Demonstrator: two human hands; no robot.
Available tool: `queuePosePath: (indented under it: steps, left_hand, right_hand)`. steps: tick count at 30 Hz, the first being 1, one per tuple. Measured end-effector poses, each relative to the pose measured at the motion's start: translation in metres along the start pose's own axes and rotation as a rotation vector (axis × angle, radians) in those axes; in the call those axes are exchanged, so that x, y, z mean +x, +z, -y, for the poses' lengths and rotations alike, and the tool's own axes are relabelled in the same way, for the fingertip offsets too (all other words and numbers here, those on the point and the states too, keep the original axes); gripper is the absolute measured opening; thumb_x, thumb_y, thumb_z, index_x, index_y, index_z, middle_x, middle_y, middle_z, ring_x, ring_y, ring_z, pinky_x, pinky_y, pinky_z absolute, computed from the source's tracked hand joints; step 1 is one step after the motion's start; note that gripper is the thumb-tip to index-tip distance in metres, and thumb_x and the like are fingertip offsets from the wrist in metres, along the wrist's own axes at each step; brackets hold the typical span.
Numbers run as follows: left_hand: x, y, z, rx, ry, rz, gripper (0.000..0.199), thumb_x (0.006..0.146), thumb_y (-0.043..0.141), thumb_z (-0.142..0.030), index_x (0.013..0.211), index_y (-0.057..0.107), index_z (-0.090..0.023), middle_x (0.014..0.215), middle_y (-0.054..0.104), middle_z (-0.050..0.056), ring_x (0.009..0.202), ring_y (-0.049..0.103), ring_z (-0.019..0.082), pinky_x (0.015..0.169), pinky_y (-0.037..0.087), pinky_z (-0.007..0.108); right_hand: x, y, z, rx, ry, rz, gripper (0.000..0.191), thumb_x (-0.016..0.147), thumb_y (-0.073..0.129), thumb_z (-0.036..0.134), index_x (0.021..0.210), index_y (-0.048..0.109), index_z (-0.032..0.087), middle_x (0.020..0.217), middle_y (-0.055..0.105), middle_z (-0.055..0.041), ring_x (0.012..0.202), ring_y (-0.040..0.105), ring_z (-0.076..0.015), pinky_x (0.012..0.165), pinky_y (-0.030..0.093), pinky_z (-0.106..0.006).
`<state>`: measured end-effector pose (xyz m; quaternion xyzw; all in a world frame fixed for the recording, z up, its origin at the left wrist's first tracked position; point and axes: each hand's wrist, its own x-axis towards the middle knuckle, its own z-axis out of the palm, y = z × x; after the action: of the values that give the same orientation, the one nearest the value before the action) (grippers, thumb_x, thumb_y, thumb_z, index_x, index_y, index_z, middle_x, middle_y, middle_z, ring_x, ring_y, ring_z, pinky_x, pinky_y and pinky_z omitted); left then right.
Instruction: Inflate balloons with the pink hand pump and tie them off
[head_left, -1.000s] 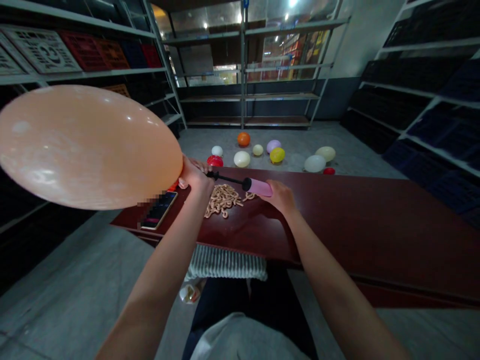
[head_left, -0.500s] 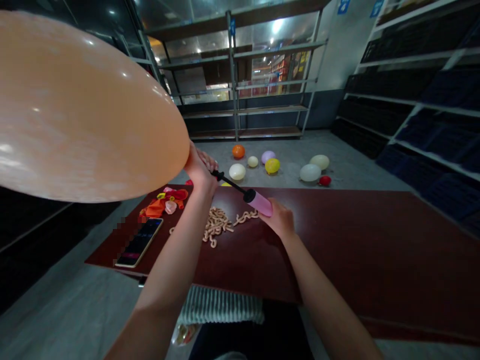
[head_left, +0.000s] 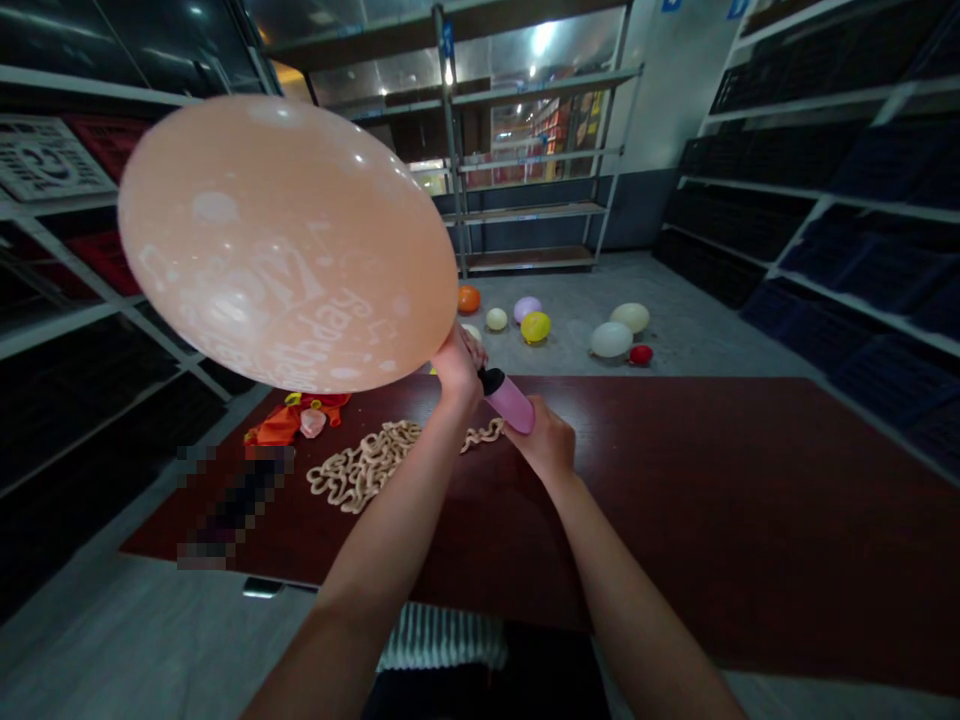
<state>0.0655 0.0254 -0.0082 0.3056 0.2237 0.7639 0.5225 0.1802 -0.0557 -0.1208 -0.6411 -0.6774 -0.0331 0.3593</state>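
Observation:
A large inflated peach balloon (head_left: 300, 250) with white lettering fills the upper left. My left hand (head_left: 459, 368) is closed around its neck, where it meets the black end of a balloon pump; the joint is hidden by the fingers. The pump's pink barrel (head_left: 511, 404) is in the grip of my right hand (head_left: 546, 440), just right of and below the left one. Little of the black rod shows between hand and barrel. Beneath my left forearm, a heap of beige twisted balloons (head_left: 367, 462) lies on the dark red table (head_left: 690, 500).
Uninflated orange and red balloons (head_left: 277, 424) lie at the table's left, near a pixelated phone-like object (head_left: 244, 500). Beyond the table, several inflated balloons, including a yellow one (head_left: 535, 327) and a white one (head_left: 611, 340), rest on the floor. Shelving (head_left: 525, 212) stands behind.
My left hand and the balloon have moved right, toward the pink barrel, and the exposed black rod has shortened. The right hand stays on the barrel. More of the beige heap shows.

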Motion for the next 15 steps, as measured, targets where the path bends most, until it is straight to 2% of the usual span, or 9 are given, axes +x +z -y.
queuePosePath:
  steps: [3,7,11,15]
  left_hand:
    - [-0.001,-0.011,-0.015,-0.035,0.009,-0.081,0.063,0.090,0.057,-0.063,0.056,0.023,-0.023,0.040,0.021,-0.004,0.032,0.021,0.009,0.039,0.016,0.029]
    - [-0.010,-0.026,-0.036,-0.066,-0.017,-0.246,0.058,0.100,0.049,-0.048,0.055,0.025,-0.022,0.039,0.022,-0.006,0.031,0.019,0.009,0.037,0.018,0.026]
    - [-0.019,-0.042,-0.059,-0.098,0.003,-0.328,0.056,0.105,0.043,-0.034,0.054,0.024,-0.021,0.038,0.020,-0.008,0.031,0.018,0.008,0.037,0.019,0.024]
    - [-0.020,-0.060,-0.087,-0.129,0.026,-0.387,0.056,0.104,0.042,-0.028,0.052,0.024,-0.019,0.037,0.022,-0.007,0.031,0.021,0.007,0.038,0.020,0.022]
  right_hand:
    - [-0.001,-0.002,0.001,-0.010,-0.050,0.003,0.035,0.086,0.062,0.045,0.110,0.062,0.019,0.093,0.073,-0.0099,0.086,0.068,-0.0238,0.069,0.041,-0.029]
    - [-0.004,-0.001,0.003,-0.039,-0.121,0.024,0.036,0.083,0.065,0.040,0.112,0.063,0.020,0.100,0.073,-0.0086,0.091,0.066,-0.0219,0.072,0.039,-0.027]
    - [-0.009,-0.003,0.007,-0.075,-0.175,0.057,0.037,0.083,0.066,0.040,0.114,0.063,0.020,0.103,0.072,-0.0084,0.092,0.064,-0.0202,0.073,0.037,-0.027]
    - [-0.012,-0.006,0.013,-0.104,-0.211,0.094,0.036,0.083,0.066,0.037,0.114,0.064,0.019,0.105,0.072,-0.0093,0.092,0.063,-0.0194,0.076,0.036,-0.027]
